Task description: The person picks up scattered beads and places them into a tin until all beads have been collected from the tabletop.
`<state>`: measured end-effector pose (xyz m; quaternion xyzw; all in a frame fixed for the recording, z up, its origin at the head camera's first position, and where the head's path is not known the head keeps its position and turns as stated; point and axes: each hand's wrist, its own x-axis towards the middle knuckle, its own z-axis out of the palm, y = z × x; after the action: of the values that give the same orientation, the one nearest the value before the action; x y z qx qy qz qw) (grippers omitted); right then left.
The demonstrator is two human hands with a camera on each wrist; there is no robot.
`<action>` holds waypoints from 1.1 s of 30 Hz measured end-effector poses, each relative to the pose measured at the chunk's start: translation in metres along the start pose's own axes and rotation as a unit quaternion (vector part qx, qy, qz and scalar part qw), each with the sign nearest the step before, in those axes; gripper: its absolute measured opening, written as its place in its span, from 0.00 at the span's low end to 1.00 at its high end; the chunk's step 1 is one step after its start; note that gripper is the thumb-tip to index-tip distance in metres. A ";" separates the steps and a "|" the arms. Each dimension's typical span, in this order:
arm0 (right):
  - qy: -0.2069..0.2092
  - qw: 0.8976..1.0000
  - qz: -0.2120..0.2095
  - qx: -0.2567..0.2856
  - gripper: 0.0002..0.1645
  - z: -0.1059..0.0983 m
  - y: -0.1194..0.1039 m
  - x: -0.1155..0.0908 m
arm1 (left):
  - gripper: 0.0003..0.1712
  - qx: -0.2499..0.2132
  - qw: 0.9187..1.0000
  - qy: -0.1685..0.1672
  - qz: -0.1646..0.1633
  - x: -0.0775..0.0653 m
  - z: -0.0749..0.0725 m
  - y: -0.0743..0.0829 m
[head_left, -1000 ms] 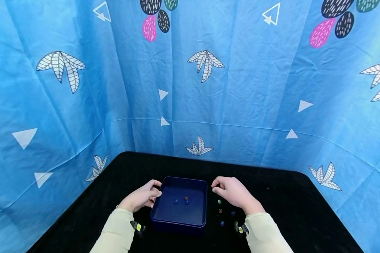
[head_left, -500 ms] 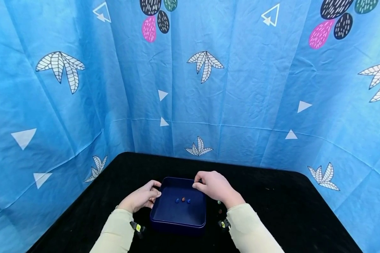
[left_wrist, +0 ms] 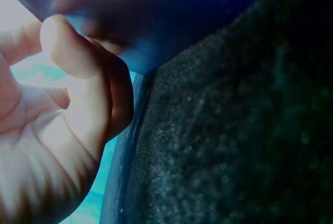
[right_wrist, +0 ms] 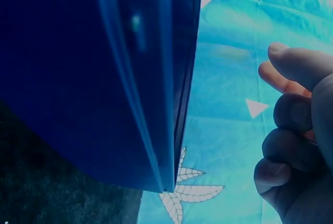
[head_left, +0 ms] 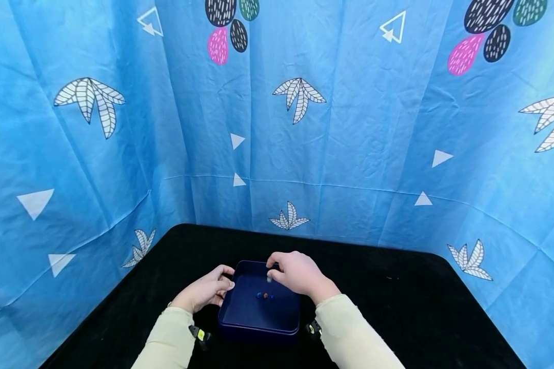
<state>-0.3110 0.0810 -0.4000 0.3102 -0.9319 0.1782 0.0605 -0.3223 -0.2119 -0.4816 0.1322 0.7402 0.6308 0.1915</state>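
Note:
A dark blue square box (head_left: 263, 320) stands on the black cloth, with two blue marbles (head_left: 259, 295) and an orange-brown marble (head_left: 265, 295) on its floor. My left hand (head_left: 205, 291) grips the box's left wall, thumb at the rim and fingers along the outer side. Over the box's far right part is my right hand (head_left: 300, 274), its thumb and index finger apart. A pale greenish marble (head_left: 269, 279) is in the air just below those fingertips. In the right wrist view, nothing shows between the right hand's fingers (right_wrist: 294, 62).
The table is covered in black cloth (head_left: 397, 318). Blue patterned curtain (head_left: 351, 128) surrounds it at the back and sides. My right sleeve (head_left: 351, 328) covers the area right of the box, where loose marbles lay in the earlier head view.
My right hand has moved left from beside the box to above it, and its thumb and index finger have parted, letting go of a marble. The marbles in the box have shifted slightly. The left hand stays.

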 end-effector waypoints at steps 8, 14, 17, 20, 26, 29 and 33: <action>-0.009 1.000 0.021 0.007 0.13 -0.003 0.005 -0.002 | 0.30 -0.005 1.000 0.002 0.004 0.001 -0.001 0.000; -0.007 1.000 0.031 0.002 0.11 -0.005 0.010 -0.007 | 0.31 -0.004 1.000 0.004 0.003 0.001 -0.001 0.000; -0.004 0.999 0.038 -0.003 0.11 -0.005 0.014 -0.010 | 0.30 -0.002 1.000 0.003 0.001 0.001 0.000 0.001; 0.002 0.999 0.040 0.001 0.11 -0.006 0.019 -0.015 | 0.30 -0.003 1.000 0.001 0.001 0.001 0.000 0.001; 0.019 0.998 0.050 0.017 0.08 -0.011 0.030 -0.028 | 0.31 -0.003 1.000 -0.001 0.000 0.002 0.000 0.000; 0.026 0.998 0.061 0.018 0.08 -0.012 0.037 -0.035 | 0.30 -0.002 1.000 0.001 0.000 0.002 0.000 0.000; 0.034 0.996 0.076 0.016 0.05 -0.012 0.046 -0.045 | 0.30 -0.001 1.000 0.001 -0.002 0.001 0.000 0.000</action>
<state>-0.3027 0.1444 -0.4124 0.2331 -0.9472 0.2076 0.0734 -0.3233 -0.2113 -0.4813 0.1298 0.7402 0.6312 0.1919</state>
